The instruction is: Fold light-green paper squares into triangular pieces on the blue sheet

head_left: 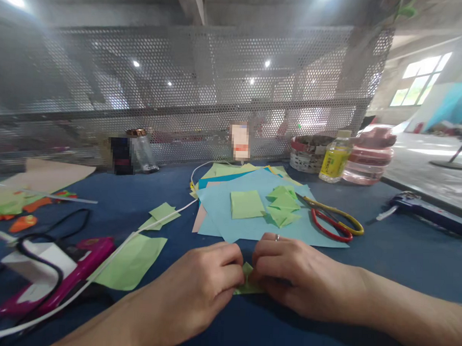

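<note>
Between my two hands, low on the dark blue tabletop, lies a small piece of light green paper (249, 286) with a folded point standing up. My left hand (207, 281) pinches its left side with curled fingers. On its right side, the fingers of my right hand (288, 272), one wearing a ring, are bent and closed; the fingertips are partly hidden. Just beyond my hands, light blue sheets (217, 218) carry a green paper square (247, 204) and several folded green pieces (283, 206). Scissors (334, 218) with red and yellow handles rest on the sheets' right edge.
Left are loose green paper (131, 263), a magenta power strip (50, 282) with cables and orange scraps (24, 223). A glue gun (428, 212) lies right. At the back stand a glass jar (144, 151), basket (310, 153), yellow-labelled bottle (335, 159) and pink jug (369, 158).
</note>
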The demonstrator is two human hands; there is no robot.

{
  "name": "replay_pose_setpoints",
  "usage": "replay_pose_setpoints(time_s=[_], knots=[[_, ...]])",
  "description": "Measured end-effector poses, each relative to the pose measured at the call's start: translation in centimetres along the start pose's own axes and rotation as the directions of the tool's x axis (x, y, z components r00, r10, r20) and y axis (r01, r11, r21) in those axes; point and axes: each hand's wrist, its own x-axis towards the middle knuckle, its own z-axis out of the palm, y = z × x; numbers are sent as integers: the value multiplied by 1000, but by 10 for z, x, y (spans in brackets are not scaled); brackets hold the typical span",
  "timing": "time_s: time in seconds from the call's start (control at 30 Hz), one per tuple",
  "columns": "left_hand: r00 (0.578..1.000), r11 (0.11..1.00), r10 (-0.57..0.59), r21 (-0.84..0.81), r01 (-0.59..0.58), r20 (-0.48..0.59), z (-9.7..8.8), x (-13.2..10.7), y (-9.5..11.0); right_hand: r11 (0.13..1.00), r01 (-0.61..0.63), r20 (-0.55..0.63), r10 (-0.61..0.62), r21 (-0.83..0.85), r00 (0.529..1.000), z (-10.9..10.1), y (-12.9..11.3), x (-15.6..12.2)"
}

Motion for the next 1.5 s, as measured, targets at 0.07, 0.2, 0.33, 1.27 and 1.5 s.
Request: replay_pose_setpoints(time_s=[0.07,0.2,0.33,1.27,1.5], knots=[[1000,1000,4,8,-4,-3,1,-1,0,1000,11,4,-11,-23,1000,0,0,-1],[999,999,31,14,-31,-42,4,-3,1,996,28,22,-26,-87,999,1,1,-3],[995,993,76,99,-70,-65,6,-3,2,985,62,15,-60,-160,998,4,3,-6],[872,837,376,519,-173,-315,33,1,9,908,125,-1,-137,-401,991,7,1,-8],[877,828,349,548,-123,-330,36,-4,7,907,115,11,-121,-406,993,5,-2,-8]])
